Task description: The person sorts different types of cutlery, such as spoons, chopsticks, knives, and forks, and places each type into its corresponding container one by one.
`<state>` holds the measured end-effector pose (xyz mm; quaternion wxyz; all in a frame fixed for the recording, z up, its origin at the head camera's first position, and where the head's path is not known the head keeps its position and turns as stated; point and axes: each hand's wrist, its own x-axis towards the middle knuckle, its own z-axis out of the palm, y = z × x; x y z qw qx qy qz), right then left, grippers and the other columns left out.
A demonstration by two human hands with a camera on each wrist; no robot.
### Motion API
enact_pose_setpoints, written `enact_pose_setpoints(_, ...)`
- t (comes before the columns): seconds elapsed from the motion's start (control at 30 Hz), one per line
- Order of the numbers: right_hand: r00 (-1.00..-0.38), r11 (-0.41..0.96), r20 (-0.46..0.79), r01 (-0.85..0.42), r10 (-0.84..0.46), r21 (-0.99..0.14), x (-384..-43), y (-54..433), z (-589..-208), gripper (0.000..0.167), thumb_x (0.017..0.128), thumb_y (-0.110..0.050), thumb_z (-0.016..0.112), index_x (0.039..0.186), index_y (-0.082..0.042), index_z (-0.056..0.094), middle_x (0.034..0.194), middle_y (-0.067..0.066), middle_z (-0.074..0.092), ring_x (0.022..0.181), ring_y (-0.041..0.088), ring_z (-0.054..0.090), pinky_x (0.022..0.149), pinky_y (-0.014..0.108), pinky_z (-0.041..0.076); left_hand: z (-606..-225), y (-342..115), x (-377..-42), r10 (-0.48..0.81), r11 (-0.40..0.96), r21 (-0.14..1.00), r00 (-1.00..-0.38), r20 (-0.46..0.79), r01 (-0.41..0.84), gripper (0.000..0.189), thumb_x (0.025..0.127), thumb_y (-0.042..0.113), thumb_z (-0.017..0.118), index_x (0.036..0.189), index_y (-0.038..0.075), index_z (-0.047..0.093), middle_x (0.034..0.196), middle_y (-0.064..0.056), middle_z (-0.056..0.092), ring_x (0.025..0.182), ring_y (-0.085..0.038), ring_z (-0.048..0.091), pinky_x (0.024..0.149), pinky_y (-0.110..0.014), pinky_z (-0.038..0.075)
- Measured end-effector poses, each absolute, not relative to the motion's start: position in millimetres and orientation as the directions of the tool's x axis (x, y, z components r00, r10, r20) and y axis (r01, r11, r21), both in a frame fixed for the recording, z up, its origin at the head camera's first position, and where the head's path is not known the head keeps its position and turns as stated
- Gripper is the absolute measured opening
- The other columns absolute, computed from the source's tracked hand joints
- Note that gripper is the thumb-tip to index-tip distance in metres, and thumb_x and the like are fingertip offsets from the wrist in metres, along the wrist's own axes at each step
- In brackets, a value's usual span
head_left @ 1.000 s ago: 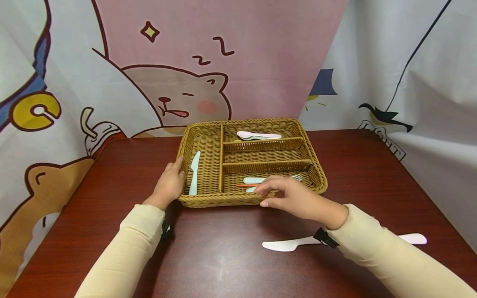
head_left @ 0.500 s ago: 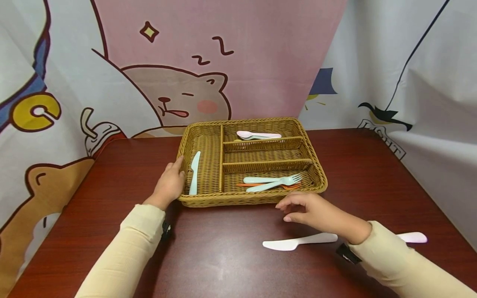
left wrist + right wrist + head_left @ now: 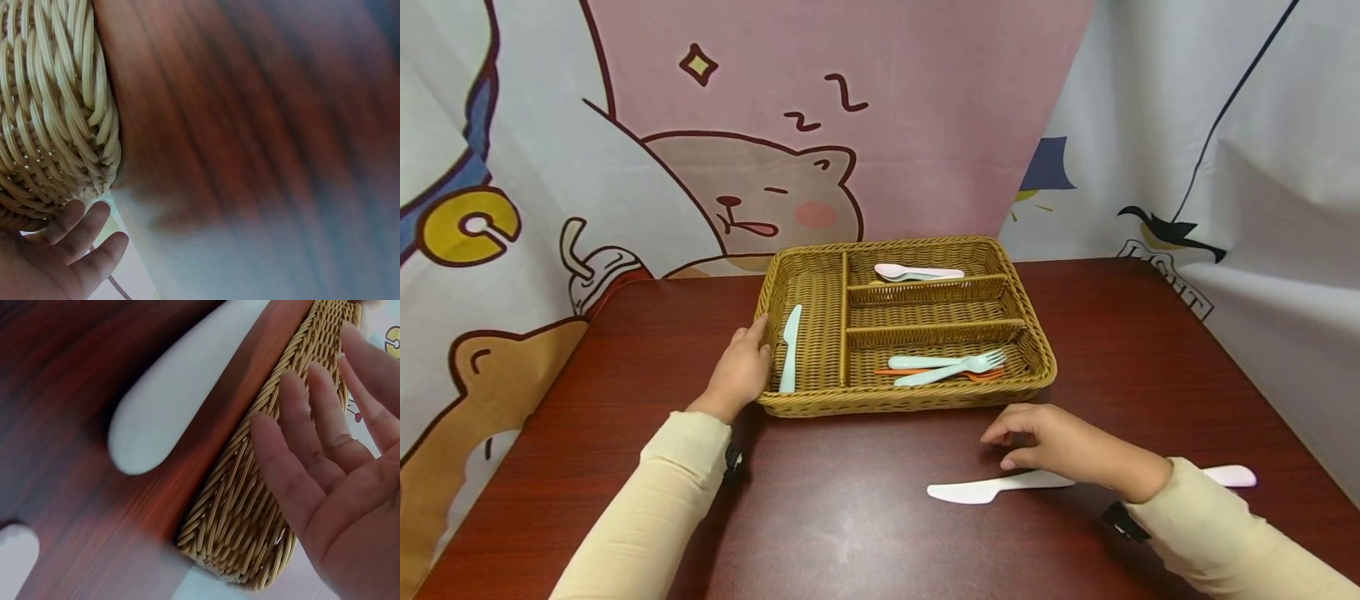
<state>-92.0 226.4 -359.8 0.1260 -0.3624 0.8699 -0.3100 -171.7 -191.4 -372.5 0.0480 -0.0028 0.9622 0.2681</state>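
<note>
My left hand [image 3: 737, 375] touches the left side of a wicker cutlery tray [image 3: 910, 402], its fingers loosely extended by the outer wall in the left wrist view. Over the table in front of the tray hovers my right hand [image 3: 1067, 442], fingers spread and holding nothing. Just below it lies a white plastic knife [image 3: 973, 492], its handle end partly covered by the hand. In the tray's left compartment is a pale green knife [image 3: 790, 350]. Pale green forks [image 3: 981, 362] and an orange fork [image 3: 891, 372] lie in the front right compartment.
A pinkish-white handle [image 3: 1232, 476] shows from behind the right sleeve. The tray's back compartment holds a pale pink spoon [image 3: 917, 272] on other cutlery. Behind the dark red wood table [image 3: 835, 517] hangs a cartoon-printed cloth [image 3: 940, 125].
My right hand has drawn back from over the front right compartment, moving right and toward me, uncovering the forks. The left hand stays at the tray's side.
</note>
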Motion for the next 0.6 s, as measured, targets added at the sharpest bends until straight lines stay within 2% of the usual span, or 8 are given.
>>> enact_pose_setpoints(0.13,-0.691,0.551,-0.020,-0.558,-0.723,-0.620,-92.4,231.6,-360.3,0.024,0.079,-0.011,0.077,0.103,-0.011,0.072,0.099,-0.005,0.066,0.090,0.006,0.059,0.075,0.030,0.052,-372.6,-191.5,-171.4,0.019,0.857,0.514,-0.995,-0.096,-0.034,0.056,0.104,0.014,0.032,0.156,0.007,0.014,0.139,-0.028,0.035,0.120,-0.043,0.047,0.099,-0.054,0.040)
enact_pose_setpoints(0.37,-0.644,0.517,0.012,-0.626,-0.765,-0.583,-92.7,237.8,-364.9,0.024,0.075,-0.009,0.080,0.098,-0.010,0.073,0.092,-0.005,0.066,0.083,0.007,0.058,0.070,0.027,0.051,-373.8,-191.9,-172.1,0.019,0.855,0.518,-0.996,-0.087,-0.029,0.056,0.104,0.014,0.032,0.156,0.007,0.014,0.138,-0.027,0.036,0.118,-0.042,0.048,0.099,-0.054,0.040)
enact_pose_setpoints(0.6,-0.633,0.517,-0.007,-0.627,-0.774,-0.583,-90.4,240.0,-369.6,0.021,0.073,-0.009,0.081,0.093,-0.012,0.073,0.084,-0.008,0.062,0.077,0.003,0.055,0.065,0.025,0.049,-374.2,-192.2,-172.6,0.019,0.854,0.519,-0.996,-0.088,-0.030,0.055,0.104,0.014,0.032,0.156,0.007,0.014,0.138,-0.027,0.036,0.118,-0.042,0.049,0.099,-0.054,0.040)
